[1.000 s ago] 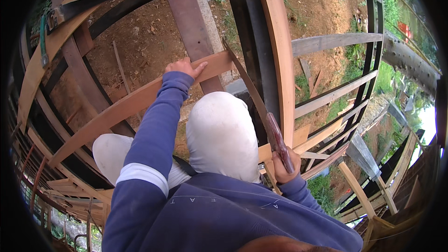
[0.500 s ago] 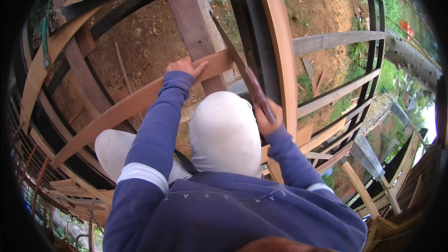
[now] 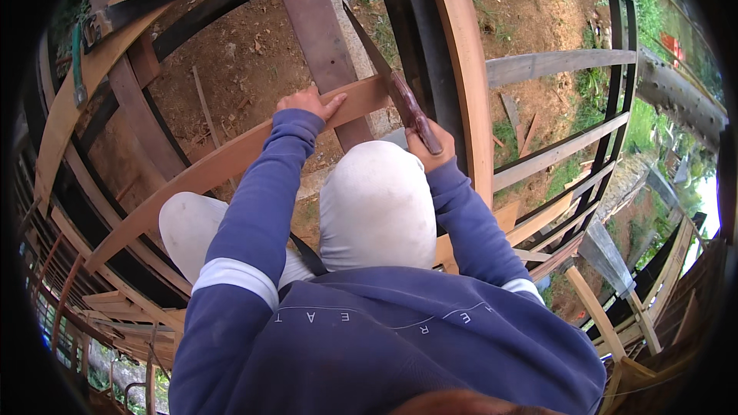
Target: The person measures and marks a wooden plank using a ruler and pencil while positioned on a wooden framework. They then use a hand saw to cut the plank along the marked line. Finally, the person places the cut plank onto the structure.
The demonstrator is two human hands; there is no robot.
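Observation:
A long reddish-brown board [image 3: 219, 160] slants from lower left to upper centre in front of my knees. My left hand [image 3: 309, 103] presses on it near its right end, fingers over the far edge and thumb stretched along the top. My right hand [image 3: 432, 147] is closed around the dark red-brown wooden handle of a handsaw [image 3: 373, 48]. The saw's narrow blade crosses the board's right end and points away from me, its tip beyond the board. Its teeth cannot be made out.
A second handsaw [image 3: 150, 6] and a green-handled tool [image 3: 78, 69] lie on a curved plank at upper left. A wide beam [image 3: 315, 23] runs away ahead, and a pale beam [image 3: 465, 69] stands right of the saw. Bare soil [image 3: 231, 54] shows below between the beams.
My right hand has pushed the saw forward and slightly left, so its handle is now closer to the board. My left hand stays in place on the board.

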